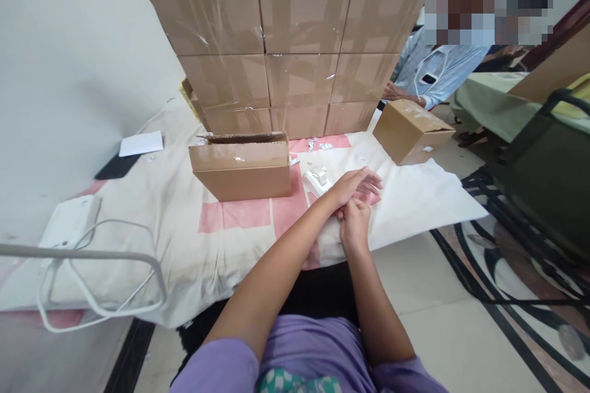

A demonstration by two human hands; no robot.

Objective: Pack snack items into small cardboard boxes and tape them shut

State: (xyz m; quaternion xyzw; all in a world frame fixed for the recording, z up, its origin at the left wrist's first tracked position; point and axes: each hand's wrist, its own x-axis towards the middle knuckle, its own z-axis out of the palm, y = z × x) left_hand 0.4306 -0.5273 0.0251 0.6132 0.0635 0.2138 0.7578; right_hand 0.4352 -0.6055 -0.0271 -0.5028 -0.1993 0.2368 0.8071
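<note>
Near the front edge of the cloth-covered table, my left hand (357,185) reaches over a white object (316,182), its fingers stretched out to the right. Just below it, my right hand (356,221) has its fingers curled in near my left wrist; what they hold, if anything, is hidden. The white object lies left of my hands, on the cloth. An open cardboard box (244,175) stands farther left with its top flaps up. Small silvery scraps (325,147) lie behind the white object.
Stacked taped boxes (299,31) form a wall at the back. A closed box (412,132) sits at the right, beside a person in a light blue shirt (449,70). At the left are a white device (69,221) with looping cables, a black item (117,166) and white paper (141,143).
</note>
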